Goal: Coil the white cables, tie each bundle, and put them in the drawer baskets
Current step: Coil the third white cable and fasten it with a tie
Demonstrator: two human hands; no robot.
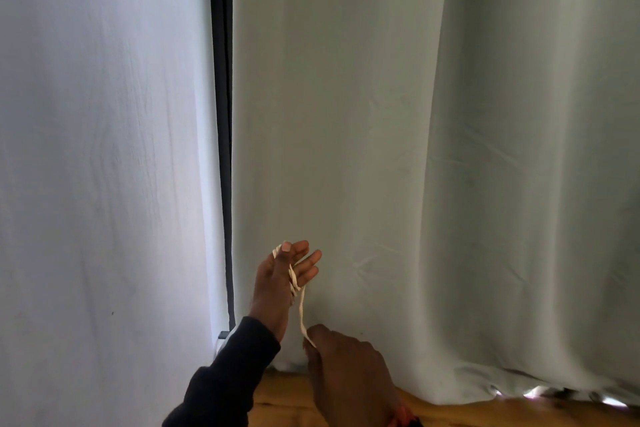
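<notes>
Cable (300, 302): white, flat-looking, held up in front of the pale curtain (381, 149), low in the view and a little left of centre.

Your left hand (280, 274) is raised, palm turned toward you, fingers nearly straight and spread. Several turns of cable run across the palm, from beside the thumb tip down toward the heel of the hand. The thumb lies against the top of the loops; whether it actually pinches them cannot be told. A dark sleeve (221, 378) covers that forearm to the wrist.

One strand drops from the loops, down and slightly right, to your right hand (346, 367). That hand sits lower and nearer, back toward the camera, fingers curled, grasping the strand at its fingertips. The strand between the two hands looks close to taut.

Behind: a second, brighter curtain (104, 149) on the left, with a dark vertical frame (223, 114) showing in the gap between the two curtains. A wood floor (485, 414) shows along the bottom right, under the curtain hem.
</notes>
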